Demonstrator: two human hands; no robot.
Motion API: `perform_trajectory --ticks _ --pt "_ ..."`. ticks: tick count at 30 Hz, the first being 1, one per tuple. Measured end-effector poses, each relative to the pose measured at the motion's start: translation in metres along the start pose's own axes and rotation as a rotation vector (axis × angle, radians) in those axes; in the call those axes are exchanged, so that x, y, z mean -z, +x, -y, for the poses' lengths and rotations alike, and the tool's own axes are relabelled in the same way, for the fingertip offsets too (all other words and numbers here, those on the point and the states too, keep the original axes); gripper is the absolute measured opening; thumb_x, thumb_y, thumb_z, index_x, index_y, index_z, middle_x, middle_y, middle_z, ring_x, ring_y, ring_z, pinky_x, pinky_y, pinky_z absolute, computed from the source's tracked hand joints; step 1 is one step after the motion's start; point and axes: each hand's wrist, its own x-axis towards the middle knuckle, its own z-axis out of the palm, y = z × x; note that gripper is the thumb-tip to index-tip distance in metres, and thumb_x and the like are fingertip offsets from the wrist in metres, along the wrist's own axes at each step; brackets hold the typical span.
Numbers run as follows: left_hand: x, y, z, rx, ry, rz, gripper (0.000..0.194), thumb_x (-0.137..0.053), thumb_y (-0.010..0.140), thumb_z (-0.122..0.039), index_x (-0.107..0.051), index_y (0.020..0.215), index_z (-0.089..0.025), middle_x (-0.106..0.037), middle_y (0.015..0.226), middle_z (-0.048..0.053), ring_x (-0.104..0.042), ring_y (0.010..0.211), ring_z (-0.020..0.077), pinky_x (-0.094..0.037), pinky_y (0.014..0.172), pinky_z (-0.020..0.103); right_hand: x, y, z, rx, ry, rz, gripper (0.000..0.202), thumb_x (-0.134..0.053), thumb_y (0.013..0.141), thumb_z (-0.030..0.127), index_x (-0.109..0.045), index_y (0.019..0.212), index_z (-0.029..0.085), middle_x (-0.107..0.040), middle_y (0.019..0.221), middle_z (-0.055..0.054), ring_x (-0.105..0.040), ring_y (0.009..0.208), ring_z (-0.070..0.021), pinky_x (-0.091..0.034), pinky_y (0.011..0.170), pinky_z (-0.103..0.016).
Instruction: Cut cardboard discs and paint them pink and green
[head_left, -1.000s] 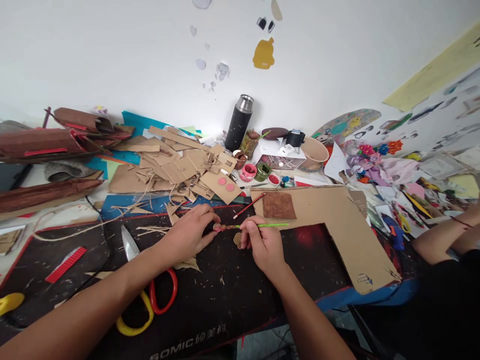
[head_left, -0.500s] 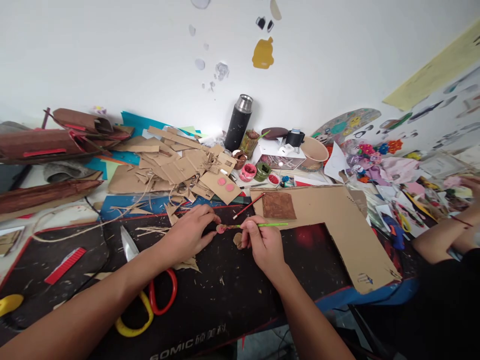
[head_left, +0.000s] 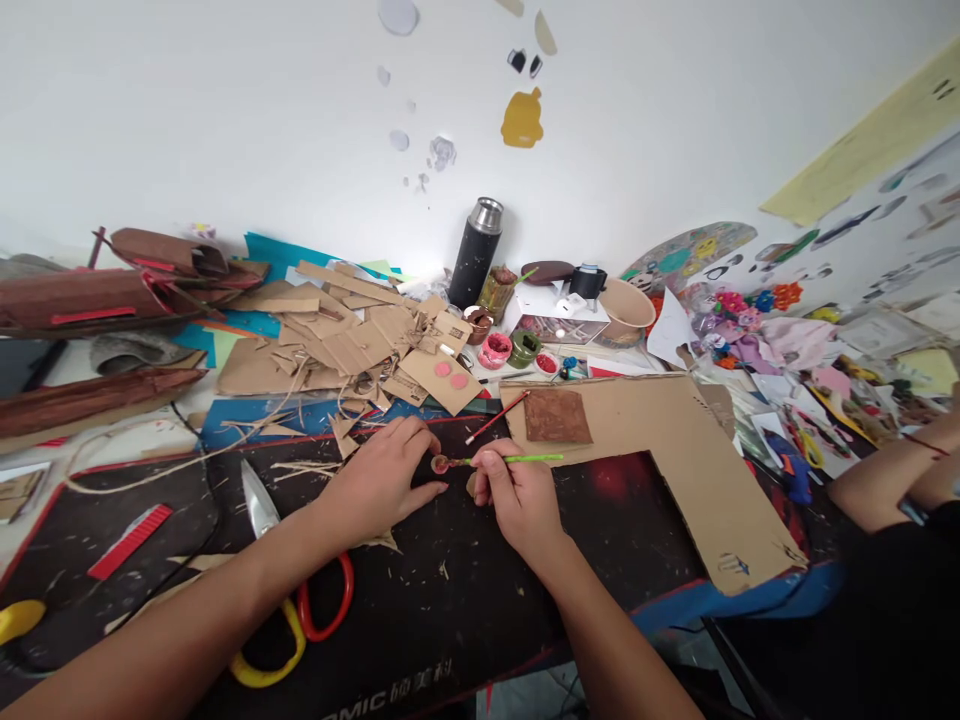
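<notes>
My right hand point(head_left: 517, 492) is closed round a green-handled paintbrush point(head_left: 536, 458). The brush's brown tip rests on a small round disc point(head_left: 439, 464) with pink and brown on it. Beside the disc, on its left, my left hand point(head_left: 390, 468) lies over the dark mat with thumb and fingers apart; whether a fingertip touches the disc is hard to tell. A small brown piece point(head_left: 472, 484) shows partly behind my right fingers. A second brush point(head_left: 497, 418) with a red handle lies behind my hands, near a brown-painted square point(head_left: 557, 416).
Scissors point(head_left: 328, 600) lie under my left forearm. Cardboard scraps point(head_left: 352, 340), paint jars point(head_left: 495, 350) and a black flask point(head_left: 476, 250) stand behind. An L-shaped cardboard sheet point(head_left: 697, 470) lies on the right, near another person's arm point(head_left: 892, 470).
The brush tip has moved slightly left over the disc, where more brown shows. My left fingers have spread a little away from the disc. The view has shifted slightly.
</notes>
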Motion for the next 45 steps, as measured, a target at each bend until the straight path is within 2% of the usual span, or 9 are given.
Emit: perform_trajectory --ticks 5,10,16,18,24,30,35,41,45 --pt "-0.002 0.003 -0.005 0.026 0.024 0.004 0.014 -0.069 0.095 -0.026 -0.059 0.103 -0.021 -0.059 0.107 0.006 -0.058 0.104 0.0294 -0.049 0.093 0.044 -0.002 0.004 0.005 0.019 -0.022 0.019 0.037 -0.043 0.112 0.043 -0.067 0.092 0.021 -0.064 0.061 0.003 -0.064 0.050 -0.0127 -0.047 0.054 -0.023" --pt "0.000 0.004 0.001 -0.012 -0.043 -0.006 0.007 -0.060 0.097 -0.023 -0.062 0.103 -0.021 -0.061 0.108 0.006 -0.060 0.104 0.0280 -0.050 0.094 0.044 0.001 0.002 0.005 0.019 -0.006 -0.002 0.036 -0.044 0.112 0.042 -0.067 0.092 0.021 -0.064 0.061 0.002 -0.064 0.051 -0.0129 -0.049 0.055 -0.023" --pt "0.008 -0.002 0.008 -0.050 -0.144 0.001 0.035 -0.060 0.093 -0.026 -0.062 0.129 -0.024 -0.064 0.127 0.008 -0.062 0.121 0.0285 -0.052 0.104 0.042 0.004 0.000 0.004 -0.020 0.072 -0.035 0.039 -0.044 0.111 0.045 -0.066 0.090 0.021 -0.061 0.058 0.003 -0.062 0.048 -0.0119 -0.047 0.051 -0.021" --pt "0.009 -0.004 0.009 -0.028 -0.161 -0.009 0.038 -0.062 0.094 -0.030 -0.059 0.131 -0.024 -0.063 0.130 0.009 -0.062 0.123 0.0284 -0.052 0.105 0.042 0.003 0.001 0.004 -0.022 0.088 -0.034 0.040 -0.044 0.111 0.046 -0.067 0.090 0.021 -0.061 0.058 0.003 -0.062 0.047 -0.0119 -0.047 0.050 -0.021" --pt "0.004 -0.004 0.008 0.004 -0.109 -0.007 0.026 -0.066 0.094 -0.034 -0.060 0.117 -0.022 -0.061 0.120 0.009 -0.063 0.113 0.0286 -0.054 0.100 0.043 0.002 0.002 0.004 -0.045 0.122 -0.038 0.042 -0.044 0.111 0.049 -0.067 0.090 0.021 -0.061 0.058 0.003 -0.061 0.046 -0.0119 -0.046 0.048 -0.021" --pt "0.000 -0.001 0.007 -0.007 -0.109 -0.042 0.012 -0.057 0.098 -0.029 -0.062 0.107 -0.023 -0.061 0.111 0.007 -0.062 0.104 0.0265 -0.054 0.094 0.041 -0.001 0.003 0.005 -0.044 0.155 -0.009 0.041 -0.045 0.111 0.049 -0.067 0.091 0.021 -0.061 0.060 0.003 -0.062 0.048 -0.0122 -0.047 0.049 -0.021" --pt "0.001 -0.001 0.005 -0.011 -0.103 -0.034 0.014 -0.056 0.097 -0.027 -0.062 0.108 -0.022 -0.061 0.113 0.008 -0.061 0.106 0.0272 -0.053 0.095 0.042 -0.007 0.003 0.002 -0.018 0.051 0.043 0.040 -0.044 0.111 0.048 -0.068 0.092 0.021 -0.064 0.063 0.002 -0.062 0.050 -0.0123 -0.047 0.051 -0.021" --pt "0.001 0.000 0.006 -0.018 -0.086 -0.011 0.014 -0.057 0.096 -0.025 -0.063 0.107 -0.022 -0.061 0.115 0.009 -0.061 0.109 0.0277 -0.053 0.097 0.043 -0.002 0.002 0.000 -0.028 -0.004 0.024 0.041 -0.042 0.111 0.049 -0.068 0.094 0.022 -0.064 0.062 0.001 -0.064 0.052 -0.0140 -0.050 0.052 -0.022" --pt "-0.001 0.000 0.008 -0.020 -0.093 -0.026 0.013 -0.057 0.096 -0.024 -0.064 0.107 -0.022 -0.060 0.113 0.008 -0.061 0.108 0.0271 -0.053 0.097 0.042 0.001 0.002 0.003 -0.032 0.057 -0.013 0.043 -0.042 0.111 0.051 -0.067 0.091 0.022 -0.062 0.060 0.002 -0.063 0.049 -0.0137 -0.049 0.050 -0.022"
